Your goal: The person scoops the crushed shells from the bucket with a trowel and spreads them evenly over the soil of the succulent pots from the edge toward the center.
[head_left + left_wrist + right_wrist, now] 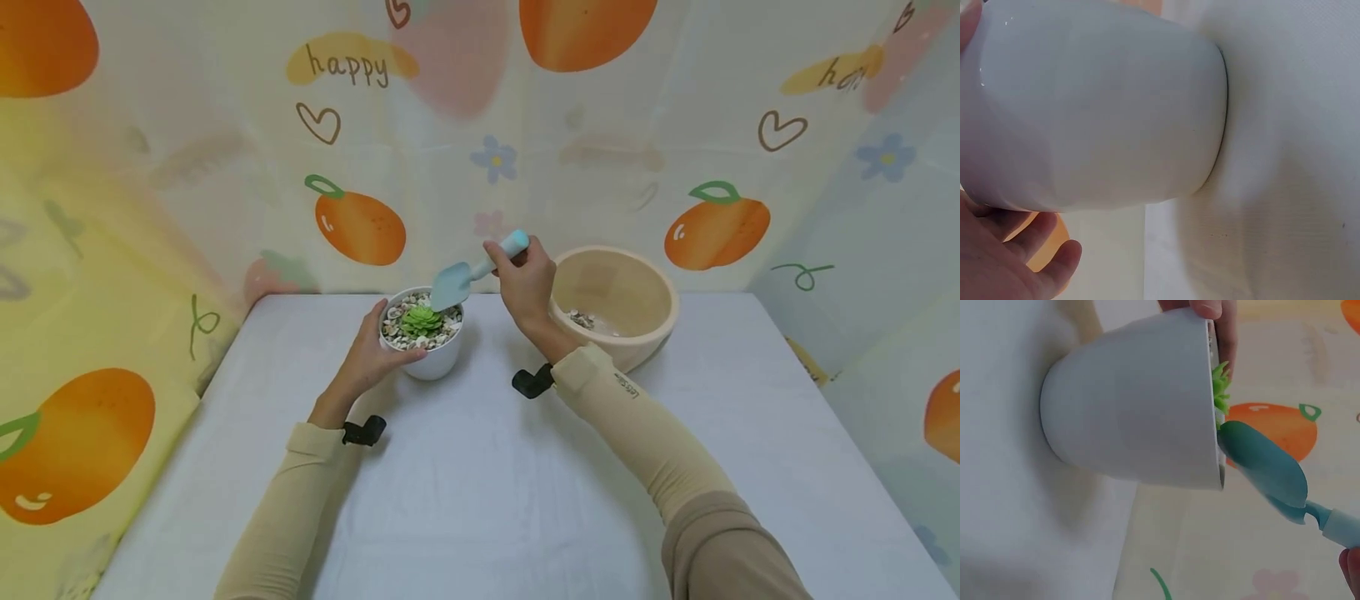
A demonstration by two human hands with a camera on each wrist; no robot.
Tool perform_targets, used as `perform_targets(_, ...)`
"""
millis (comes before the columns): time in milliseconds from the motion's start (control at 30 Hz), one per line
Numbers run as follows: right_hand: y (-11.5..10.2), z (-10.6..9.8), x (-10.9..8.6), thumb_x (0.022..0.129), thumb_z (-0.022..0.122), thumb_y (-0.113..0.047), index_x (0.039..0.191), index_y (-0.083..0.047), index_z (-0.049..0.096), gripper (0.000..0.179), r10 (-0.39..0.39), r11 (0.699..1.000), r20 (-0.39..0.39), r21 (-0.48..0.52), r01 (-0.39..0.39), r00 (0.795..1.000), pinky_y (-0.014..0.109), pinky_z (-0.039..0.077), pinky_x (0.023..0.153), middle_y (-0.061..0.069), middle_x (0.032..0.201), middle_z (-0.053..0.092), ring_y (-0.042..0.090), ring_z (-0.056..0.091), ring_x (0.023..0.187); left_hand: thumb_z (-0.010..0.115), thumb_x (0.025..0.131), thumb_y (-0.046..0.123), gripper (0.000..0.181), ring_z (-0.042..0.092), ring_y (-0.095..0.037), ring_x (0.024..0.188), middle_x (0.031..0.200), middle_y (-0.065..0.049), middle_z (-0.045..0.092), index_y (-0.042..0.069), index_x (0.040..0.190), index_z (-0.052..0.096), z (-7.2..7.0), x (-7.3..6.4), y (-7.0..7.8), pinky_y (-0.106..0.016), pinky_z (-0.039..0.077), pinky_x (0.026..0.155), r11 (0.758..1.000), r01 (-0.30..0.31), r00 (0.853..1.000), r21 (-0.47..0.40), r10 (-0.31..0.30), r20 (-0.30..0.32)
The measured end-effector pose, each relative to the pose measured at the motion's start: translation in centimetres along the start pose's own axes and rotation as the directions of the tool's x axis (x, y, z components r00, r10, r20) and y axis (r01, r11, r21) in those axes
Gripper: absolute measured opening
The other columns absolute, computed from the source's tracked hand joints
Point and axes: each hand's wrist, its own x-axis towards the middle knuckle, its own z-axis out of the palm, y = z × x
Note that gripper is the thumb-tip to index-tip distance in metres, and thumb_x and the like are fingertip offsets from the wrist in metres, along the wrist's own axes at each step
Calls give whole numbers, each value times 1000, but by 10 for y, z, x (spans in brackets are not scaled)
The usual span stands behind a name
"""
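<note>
A small white flowerpot [437, 365] stands upright on the table, filled with pebbles [399, 335] around a green succulent [422, 320]. My left hand [369, 357] grips the pot from its left side, thumb at the near rim and fingers behind. In my right hand [528, 287] is the handle of a light blue trowel [451, 287]. Its blade tilts down over the pot's right rear rim, and in the right wrist view the trowel tip [1229, 434] is at the rim beside the succulent. The left wrist view shows mostly the pot's white wall [1104, 106].
Right of the pot, partly behind my right wrist, stands a large beige planter [666, 317] with a few pebbles [581, 319] at its bottom. A white cloth covers the table [480, 500]. Behind it hangs a fruit-patterned curtain [442, 167].
</note>
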Motion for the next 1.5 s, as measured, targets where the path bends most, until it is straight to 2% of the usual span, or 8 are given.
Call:
perform_targets(267,-7,-11,3,87,74,-21,88,2,60,27,-90,995,7,-44,91,996,16,52,58,18,74,66,13,63,62,83,74,41,116,22,-37,147,159,-19,19,11,157,8,4,0,-2,-59,22,117,1000,13,1000,-3,-13,-8)
perform_targets(367,-10,-16,7,86,75,-21,88,2,60,28,-87,995,6,-43,87,996,17,53,59,18,75,65,15,63,62,83,73,42,116,22,-37,147,159,-19,19,12,157,8,4,1,-1,-60,22,117,1000,17,1000,-3,-18,-14)
perform_targets(567,-12,-27,12,85,76,-21,89,2,60,28,-25,1000,-9,-13,25,1000,28,59,64,6,73,63,38,66,71,83,73,42,116,21,-37,147,160,-19,19,12,157,8,4,1,0,-60,22,117,1000,22,999,0,-22,-25)
perform_targets(733,-15,-33,15,85,76,-20,87,0,60,26,13,1000,-8,5,-13,1000,38,60,67,-4,69,59,37,66,70,83,73,42,115,24,-38,146,159,-19,20,14,157,9,2,0,0,-61,23,116,1000,27,999,4,-27,-34)
perform_targets(1000,-13,-43,21,83,78,-23,88,-1,61,28,83,996,-3,17,-83,997,25,59,62,-5,70,60,14,67,63,84,73,39,114,23,-37,147,159,-19,20,10,156,11,4,1,-3,-59,22,117,1000,10,999,-26,-11,-42)
perform_targets(1167,-18,-49,21,84,77,-20,90,0,62,25,120,993,13,11,-120,993,28,60,65,0,73,62,17,68,66,84,73,36,113,23,-37,146,159,-19,20,10,156,12,6,0,-4,-59,22,118,999,7,999,-41,-9,-44)
perform_targets(1333,-37,-55,17,86,74,-13,87,0,61,18,125,992,13,3,-125,992,31,60,68,19,80,64,26,70,71,84,73,37,113,24,-36,146,159,-18,21,11,156,12,7,-1,-5,-58,22,118,999,8,999,-43,-10,-42)
perform_targets(1500,-41,-58,20,86,75,-13,83,-6,60,16,137,990,30,28,-137,990,33,60,70,25,82,64,22,70,68,84,73,36,112,24,-36,146,158,-19,21,10,155,12,6,-2,-4,-58,22,117,999,-7,999,-46,5,-50)
